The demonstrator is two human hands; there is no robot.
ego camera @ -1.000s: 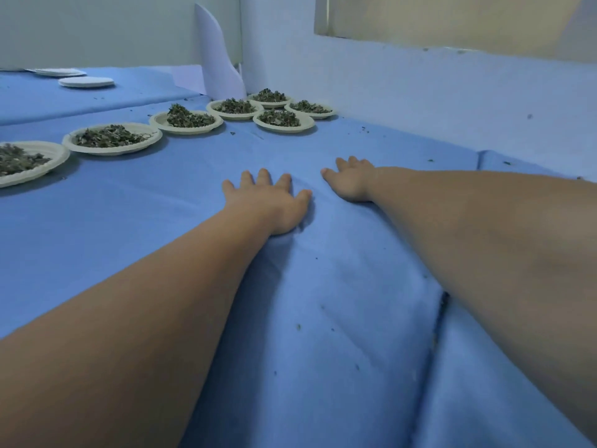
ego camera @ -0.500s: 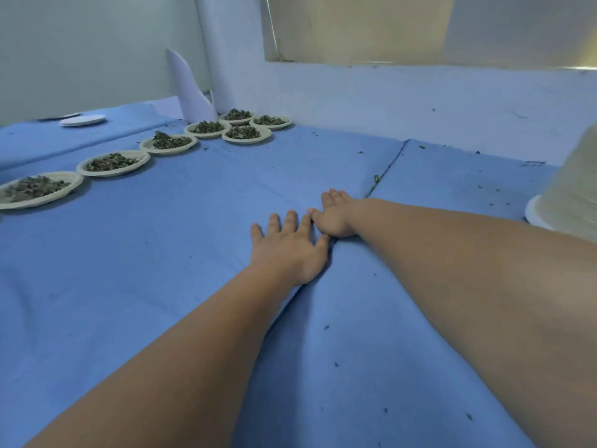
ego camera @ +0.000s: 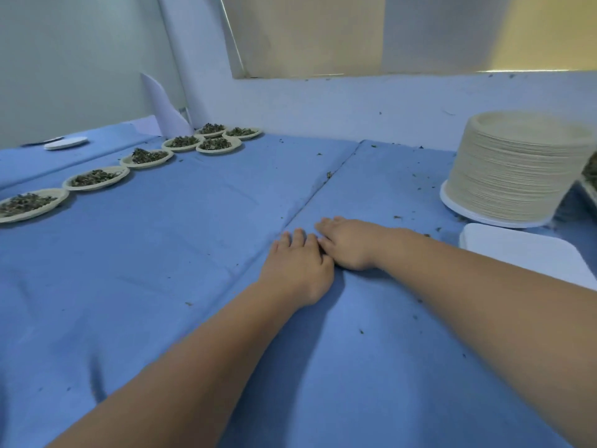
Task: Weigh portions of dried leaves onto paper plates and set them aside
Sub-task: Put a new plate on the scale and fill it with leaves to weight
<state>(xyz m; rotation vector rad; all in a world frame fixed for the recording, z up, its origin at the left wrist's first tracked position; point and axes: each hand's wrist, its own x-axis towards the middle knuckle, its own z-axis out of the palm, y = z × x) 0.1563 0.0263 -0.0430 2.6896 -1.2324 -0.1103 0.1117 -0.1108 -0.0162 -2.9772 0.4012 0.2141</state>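
Observation:
My left hand [ego camera: 298,266] and my right hand [ego camera: 350,242] lie flat, palms down, side by side on the blue cloth [ego camera: 161,270], fingers touching each other near a seam. Neither holds anything. Several paper plates filled with dried leaves stand in a curved row at the far left, from the nearest plate [ego camera: 30,204] to the cluster at the back [ego camera: 218,144]. A tall stack of empty paper plates [ego camera: 513,171] stands at the right, beyond my right forearm.
A white flat scale or tray [ego camera: 517,250] lies just in front of the plate stack. A container edge with leaves [ego camera: 591,176] shows at the far right. White lids [ego camera: 66,143] lie at the far left. Leaf crumbs dot the cloth. A wall closes the back.
The view has swung right, bringing the plate stack and white tray into sight. My two hands have drawn together and now touch, still flat on the cloth.

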